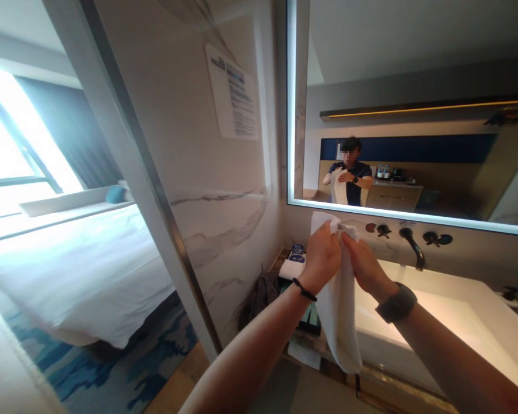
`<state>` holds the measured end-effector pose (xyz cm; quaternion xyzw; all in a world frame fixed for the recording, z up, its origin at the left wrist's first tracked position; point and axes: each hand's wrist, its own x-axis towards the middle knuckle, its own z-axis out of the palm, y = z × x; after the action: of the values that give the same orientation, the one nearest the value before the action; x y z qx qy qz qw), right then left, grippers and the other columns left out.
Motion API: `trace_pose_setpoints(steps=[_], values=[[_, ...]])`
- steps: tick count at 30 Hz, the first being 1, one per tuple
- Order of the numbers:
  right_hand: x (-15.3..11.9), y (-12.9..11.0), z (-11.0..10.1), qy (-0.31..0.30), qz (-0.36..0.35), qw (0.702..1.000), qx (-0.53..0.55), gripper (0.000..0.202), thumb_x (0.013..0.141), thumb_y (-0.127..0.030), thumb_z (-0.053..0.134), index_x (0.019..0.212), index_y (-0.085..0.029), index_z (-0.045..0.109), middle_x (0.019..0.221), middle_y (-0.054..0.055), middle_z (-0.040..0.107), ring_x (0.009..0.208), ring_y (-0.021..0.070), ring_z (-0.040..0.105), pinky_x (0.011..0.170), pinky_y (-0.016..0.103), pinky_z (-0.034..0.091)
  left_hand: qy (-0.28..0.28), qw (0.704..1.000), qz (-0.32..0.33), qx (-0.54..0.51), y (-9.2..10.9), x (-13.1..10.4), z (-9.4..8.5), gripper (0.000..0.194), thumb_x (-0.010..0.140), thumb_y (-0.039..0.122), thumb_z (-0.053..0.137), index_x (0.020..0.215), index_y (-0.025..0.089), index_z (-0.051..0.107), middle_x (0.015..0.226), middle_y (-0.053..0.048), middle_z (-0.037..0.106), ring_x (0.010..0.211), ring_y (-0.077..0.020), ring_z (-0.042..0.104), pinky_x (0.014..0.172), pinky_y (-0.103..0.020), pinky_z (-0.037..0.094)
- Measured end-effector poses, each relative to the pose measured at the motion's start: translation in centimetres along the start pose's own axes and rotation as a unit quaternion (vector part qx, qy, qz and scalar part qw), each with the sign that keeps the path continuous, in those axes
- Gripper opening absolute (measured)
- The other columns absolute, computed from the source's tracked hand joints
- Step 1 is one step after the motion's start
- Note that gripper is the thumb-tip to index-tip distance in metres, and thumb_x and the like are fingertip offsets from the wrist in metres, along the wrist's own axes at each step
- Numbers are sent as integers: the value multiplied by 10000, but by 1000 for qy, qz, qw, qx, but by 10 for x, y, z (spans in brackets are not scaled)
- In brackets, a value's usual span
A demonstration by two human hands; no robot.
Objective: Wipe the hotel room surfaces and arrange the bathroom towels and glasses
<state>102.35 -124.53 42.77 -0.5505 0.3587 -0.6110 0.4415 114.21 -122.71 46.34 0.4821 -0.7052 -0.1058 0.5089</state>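
A white towel [339,322] hangs down from both hands over the counter's front edge, left of the sink. My left hand [323,259], with a dark band at the wrist, is closed on the towel's upper part. Close beside it, my right hand [365,261], wearing a dark watch, pinches the towel near a small dark mark at its top. The fingertips of both hands are partly hidden by the cloth.
The white sink [479,287] lies to the right, under a dark wall faucet [413,247]. Small blue-topped items [297,253] and a folded white cloth [292,269] rest on the counter corner. A lit mirror [414,69] hangs above. The bed [82,259] is beyond the door frame.
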Motion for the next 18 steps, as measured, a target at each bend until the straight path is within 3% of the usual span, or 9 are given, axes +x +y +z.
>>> trace_pose_setpoints(steps=[4,8,14,18], values=[[-1,-4,-4,17,-29,998,-47,452,739,-614,635,919,-201,673,938,37,703,910,263,600,912,397,447,-23,999,14,-28,-1,-5,4,274,924,223,364,1011,166,618,1011,-121,700,910,-249,642,847,-340,468],[0,-7,-6,23,-44,996,-79,446,763,-638,610,906,-222,679,918,26,701,907,263,595,922,392,442,-8,998,15,-64,-5,-6,9,239,905,202,389,953,186,623,961,-96,702,878,-242,637,834,-335,461],[-7,-8,-2,-61,-54,993,-86,525,824,-662,546,1031,-195,666,1072,65,683,1095,263,572,1057,411,377,8,993,-51,-105,-4,-4,11,220,889,204,411,842,181,624,874,-84,688,859,-239,616,834,-355,454],[-12,-11,-7,-138,-72,985,-71,498,804,-555,649,1169,-220,598,1241,55,612,1207,241,516,1104,391,345,-8,965,-112,-236,2,-8,5,224,888,313,468,790,161,601,847,-74,667,814,-208,604,750,-320,464]])
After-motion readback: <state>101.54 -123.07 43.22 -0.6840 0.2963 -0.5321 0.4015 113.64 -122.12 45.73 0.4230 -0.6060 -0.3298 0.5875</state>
